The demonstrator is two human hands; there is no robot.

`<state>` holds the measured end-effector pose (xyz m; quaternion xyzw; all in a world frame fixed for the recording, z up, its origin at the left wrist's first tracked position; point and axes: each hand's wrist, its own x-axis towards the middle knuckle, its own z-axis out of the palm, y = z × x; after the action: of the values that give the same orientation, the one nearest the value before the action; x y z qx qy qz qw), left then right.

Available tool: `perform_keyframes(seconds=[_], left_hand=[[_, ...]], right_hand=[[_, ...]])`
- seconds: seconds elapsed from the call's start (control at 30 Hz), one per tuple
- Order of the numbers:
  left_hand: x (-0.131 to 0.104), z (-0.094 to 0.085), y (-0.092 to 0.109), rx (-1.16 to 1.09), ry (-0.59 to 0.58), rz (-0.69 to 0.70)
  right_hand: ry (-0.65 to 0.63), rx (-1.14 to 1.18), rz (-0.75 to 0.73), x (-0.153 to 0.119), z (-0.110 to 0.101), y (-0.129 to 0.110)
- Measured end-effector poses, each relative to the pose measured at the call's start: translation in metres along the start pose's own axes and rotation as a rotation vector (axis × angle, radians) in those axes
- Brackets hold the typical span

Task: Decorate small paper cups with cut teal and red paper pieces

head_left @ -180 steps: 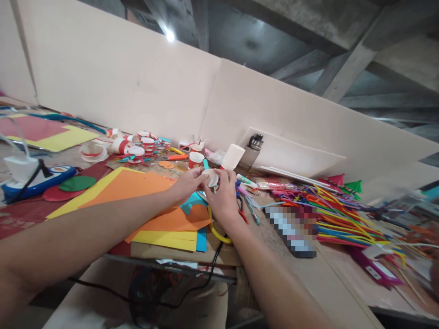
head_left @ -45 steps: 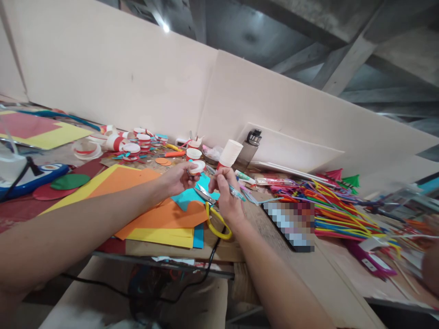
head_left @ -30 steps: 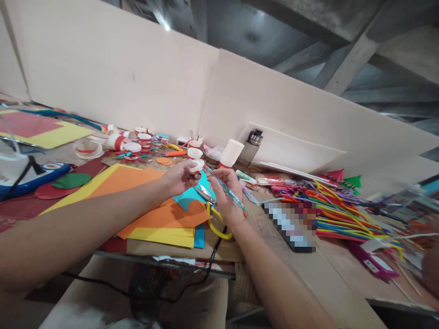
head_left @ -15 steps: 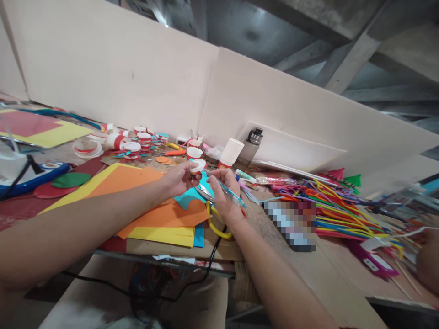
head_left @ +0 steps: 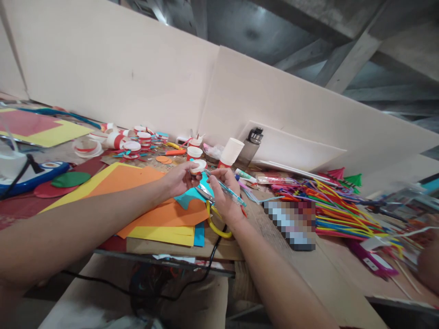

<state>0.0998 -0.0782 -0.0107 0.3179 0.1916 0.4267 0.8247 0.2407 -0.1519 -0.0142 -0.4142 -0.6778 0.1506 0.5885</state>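
Observation:
My left hand (head_left: 177, 178) pinches a small white paper cup piece with a red band (head_left: 198, 166) above the table. My right hand (head_left: 224, 194) grips a clear teal pen (head_left: 229, 191), whose tip points at the cup piece. Yellow-handled scissors (head_left: 216, 221) lie just under my right hand on a teal paper scrap (head_left: 190, 194). Orange and yellow paper sheets (head_left: 137, 192) lie under my left forearm.
Red-and-white cup pieces (head_left: 132, 141) crowd the back left. A white paper cup stack (head_left: 231, 152) and a dark bottle (head_left: 251, 144) stand behind my hands. Coloured sticks (head_left: 329, 208) pile up at right. A blue device (head_left: 30, 173) sits far left. Another person's hand (head_left: 428, 267) shows at the right edge.
Six seconds ago both hands held the cup piece. Since then my right hand took up the pen and brought its tip to the cup piece; in the last half second almost nothing moved.

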Motion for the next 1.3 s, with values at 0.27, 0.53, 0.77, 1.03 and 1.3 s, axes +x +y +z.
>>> perform_keyframes(seconds=[0.27, 0.53, 0.77, 1.03, 1.3], left_hand=[[-0.0006, 0.0008, -0.0001, -0.001, 0.000, -0.016], [0.0005, -0.0011, -0.0010, -0.004, -0.004, -0.013], [-0.0009, 0.0000, -0.0011, -0.015, 0.022, -0.025], [-0.0008, -0.0005, -0.0010, -0.007, 0.024, -0.022], [-0.0017, 0.0025, -0.0007, -0.004, 0.036, -0.027]], right_hand=[[0.000, -0.007, -0.006, -0.0002, 0.0002, 0.0007], [0.015, -0.008, 0.005, -0.0004, 0.0006, 0.0015], [0.008, -0.007, 0.004, -0.0005, -0.0002, 0.0013], [0.009, -0.020, 0.010, 0.0000, -0.0004, 0.0016], [0.010, -0.031, 0.013, 0.0003, -0.0006, -0.0011]])
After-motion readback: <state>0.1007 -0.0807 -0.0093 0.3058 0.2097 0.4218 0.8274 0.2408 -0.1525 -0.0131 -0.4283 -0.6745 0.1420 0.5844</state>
